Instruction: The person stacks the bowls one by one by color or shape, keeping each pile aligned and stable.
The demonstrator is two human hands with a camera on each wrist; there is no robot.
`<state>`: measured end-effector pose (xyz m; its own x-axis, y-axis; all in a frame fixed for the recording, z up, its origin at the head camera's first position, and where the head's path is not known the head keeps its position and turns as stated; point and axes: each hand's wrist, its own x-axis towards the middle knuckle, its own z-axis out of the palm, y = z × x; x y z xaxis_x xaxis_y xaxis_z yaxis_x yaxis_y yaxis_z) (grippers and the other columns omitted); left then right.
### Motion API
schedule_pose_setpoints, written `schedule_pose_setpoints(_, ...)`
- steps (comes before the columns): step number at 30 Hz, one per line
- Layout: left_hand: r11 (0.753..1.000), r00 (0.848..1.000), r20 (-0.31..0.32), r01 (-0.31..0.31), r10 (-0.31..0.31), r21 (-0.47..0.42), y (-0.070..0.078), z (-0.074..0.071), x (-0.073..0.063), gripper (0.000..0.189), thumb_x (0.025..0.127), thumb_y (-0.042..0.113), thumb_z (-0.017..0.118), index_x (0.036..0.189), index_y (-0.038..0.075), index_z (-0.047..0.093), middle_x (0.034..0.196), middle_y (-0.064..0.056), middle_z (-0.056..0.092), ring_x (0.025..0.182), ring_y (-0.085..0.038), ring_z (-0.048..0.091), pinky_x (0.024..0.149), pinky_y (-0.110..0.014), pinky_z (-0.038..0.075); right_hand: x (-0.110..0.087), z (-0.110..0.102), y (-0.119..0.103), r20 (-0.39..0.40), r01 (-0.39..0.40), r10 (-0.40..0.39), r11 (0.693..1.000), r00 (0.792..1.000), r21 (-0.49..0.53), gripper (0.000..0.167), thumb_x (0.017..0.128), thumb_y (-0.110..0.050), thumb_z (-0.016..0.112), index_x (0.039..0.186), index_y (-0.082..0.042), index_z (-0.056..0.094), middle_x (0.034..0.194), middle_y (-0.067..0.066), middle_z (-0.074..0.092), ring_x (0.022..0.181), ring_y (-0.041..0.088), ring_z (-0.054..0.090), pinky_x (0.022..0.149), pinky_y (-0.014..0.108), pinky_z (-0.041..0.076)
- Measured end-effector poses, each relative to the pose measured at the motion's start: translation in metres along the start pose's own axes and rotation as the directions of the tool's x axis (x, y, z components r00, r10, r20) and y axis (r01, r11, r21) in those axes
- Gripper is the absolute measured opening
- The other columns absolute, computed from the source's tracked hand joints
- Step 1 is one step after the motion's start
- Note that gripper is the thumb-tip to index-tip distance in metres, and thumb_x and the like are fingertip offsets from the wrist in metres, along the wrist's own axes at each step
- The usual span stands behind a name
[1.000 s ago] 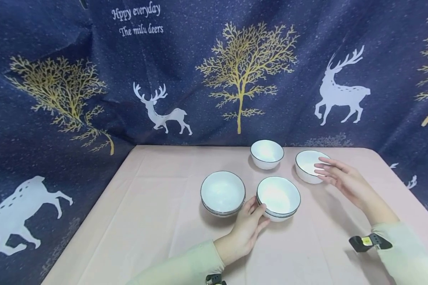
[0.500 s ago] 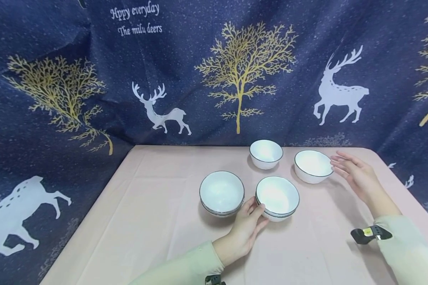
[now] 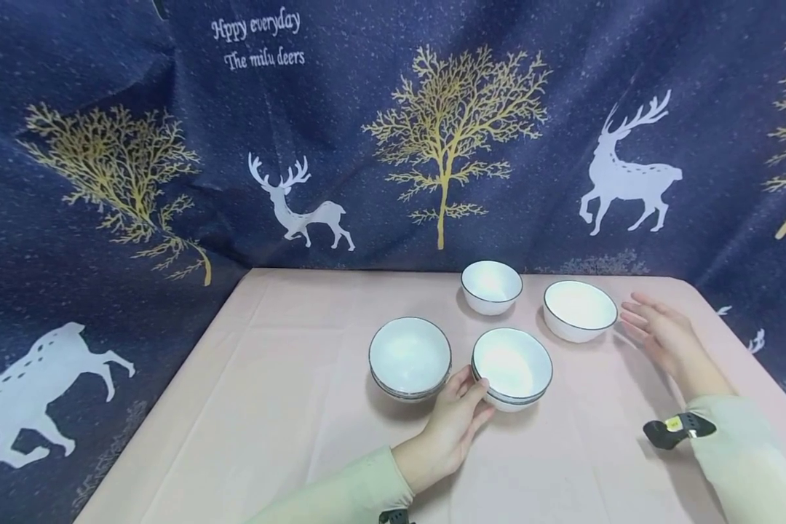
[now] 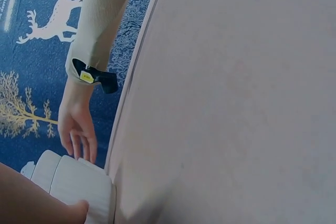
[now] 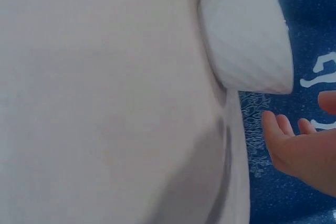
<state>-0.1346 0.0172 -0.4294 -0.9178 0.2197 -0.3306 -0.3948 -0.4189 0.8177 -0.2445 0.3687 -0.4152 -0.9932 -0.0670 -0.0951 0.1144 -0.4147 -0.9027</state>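
Stack of white bowls (image 3: 512, 364) with dark rims stands upright on the pink cloth (image 3: 288, 386) in the head view, held at its left side by the left hand (image 3: 447, 423), whose digits bend against the wall. A second stack (image 3: 410, 356) is just left of it, apart. Beyond the stack sits a lone bowl (image 3: 491, 286); beyond it and to its right sits another bowl (image 3: 578, 309). Farther right from the stack, the right hand (image 3: 664, 333) hovers just beside that last bowl, fingers spread and loosely extended, holding nothing. Behind the stack hangs a dark blue backdrop (image 3: 530, 175) with deer and trees. In the left wrist view, the left thumb presses the stack's wall, while most of that hand's other fingers are hidden; the right hand appears above the stack, its fingers nearly straight. In the right wrist view, a gap separates the right hand's parted thumb and fingers from the patterned wall of the bowl beyond the stack's right side.
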Motion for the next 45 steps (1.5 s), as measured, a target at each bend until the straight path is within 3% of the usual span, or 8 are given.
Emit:
schedule_pose_setpoints(6,1.0,1.0,0.007,0.004,-0.004,-0.016,-0.002,-0.001,0.0,0.075,0.092,0.019,0.063,0.15,-0.002,0.02,0.153,-0.026,0.017,0.137,-0.037,0.034,0.104,-0.039,0.047,0.002,-0.001,0.008,-0.051,-0.077,0.072,0.992,0.996,-0.097,0.081,0.098,-0.011,0.055,0.154,-0.007,-0.004,0.112,-0.005,0.055,0.085,0.002,0.065,0.083,0.018,0.055)
schedule_pose_setpoints(12,1.0,1.0,0.004,0.009,-0.009,-0.025,-0.003,-0.002,0.0,0.075,0.092,0.019,0.064,0.15,-0.001,0.02,0.153,-0.027,0.017,0.135,-0.038,0.036,0.103,-0.038,0.048,0.006,0.004,0.011,-0.014,-0.156,0.156,0.972,0.988,-0.173,0.085,0.099,-0.015,0.054,0.146,0.007,-0.014,0.103,-0.008,0.058,0.083,0.003,0.065,0.084,0.023,0.056)
schedule_pose_setpoints(13,1.0,1.0,0.004,0.01,-0.01,-0.026,-0.002,-0.002,0.0,0.075,0.092,0.019,0.064,0.15,-0.001,0.02,0.153,-0.027,0.017,0.135,-0.038,0.036,0.103,-0.038,0.048,0.006,0.006,0.011,-0.014,-0.165,0.166,0.967,0.986,-0.192,0.085,0.1,-0.016,0.053,0.146,0.007,-0.014,0.109,0.003,0.061,0.083,0.003,0.065,0.086,0.024,0.056)
schedule_pose_setpoints(16,0.999,1.0,0.005,0.012,-0.012,-0.03,-0.002,-0.003,-0.001,0.075,0.092,0.019,0.064,0.15,-0.001,0.02,0.153,-0.027,0.017,0.135,-0.038,0.036,0.102,-0.038,0.048,0.007,0.011,0.013,-0.033,-0.193,0.191,0.95,0.981,-0.245,0.083,0.101,-0.018,0.049,0.146,0.007,-0.016,0.142,0.036,0.028,0.08,0.001,0.063,0.098,0.031,0.051)
schedule_pose_setpoints(19,1.0,1.0,0.008,0.012,-0.012,-0.029,-0.002,-0.003,-0.001,0.075,0.092,0.019,0.064,0.15,0.0,0.02,0.153,-0.026,0.017,0.135,-0.038,0.036,0.101,-0.038,0.049,0.007,0.014,0.014,-0.044,-0.208,0.204,0.932,0.978,-0.296,0.078,0.103,-0.019,0.043,0.145,0.008,-0.018,0.153,0.032,-0.013,0.079,-0.001,0.061,0.106,0.038,0.041)
schedule_pose_setpoints(28,1.0,1.0,0.011,0.009,-0.009,-0.026,0.0,-0.004,-0.001,0.074,0.092,0.02,0.064,0.149,0.0,0.022,0.154,-0.026,0.016,0.136,-0.037,0.035,0.1,-0.039,0.05,0.01,0.015,0.015,0.002,-0.215,0.228,0.923,0.974,-0.319,0.073,0.106,-0.021,0.034,0.144,0.008,-0.021,0.15,0.037,-0.011,0.081,-0.001,0.06,0.105,0.04,0.044)
schedule_pose_setpoints(43,0.999,1.0,0.007,0.011,-0.011,-0.03,-0.001,-0.004,0.002,0.072,0.091,0.017,0.064,0.149,0.0,0.024,0.152,-0.026,0.02,0.135,-0.037,0.036,0.1,-0.039,0.05,0.008,0.011,0.014,-0.02,-0.231,0.234,0.942,0.972,-0.244,0.082,0.103,-0.021,0.046,0.146,0.004,-0.019,0.153,0.03,-0.015,0.082,0.001,0.062,0.108,0.038,0.041)
schedule_pose_setpoints(45,0.999,1.0,0.004,0.011,-0.011,-0.03,-0.001,-0.003,0.002,0.072,0.091,0.017,0.064,0.149,0.0,0.024,0.152,-0.026,0.02,0.135,-0.037,0.036,0.099,-0.038,0.05,0.006,0.012,0.013,-0.004,-0.215,0.221,0.944,0.975,-0.251,0.083,0.102,-0.023,0.048,0.147,0.004,-0.018,0.151,0.035,-0.001,0.084,0.001,0.063,0.106,0.037,0.043)
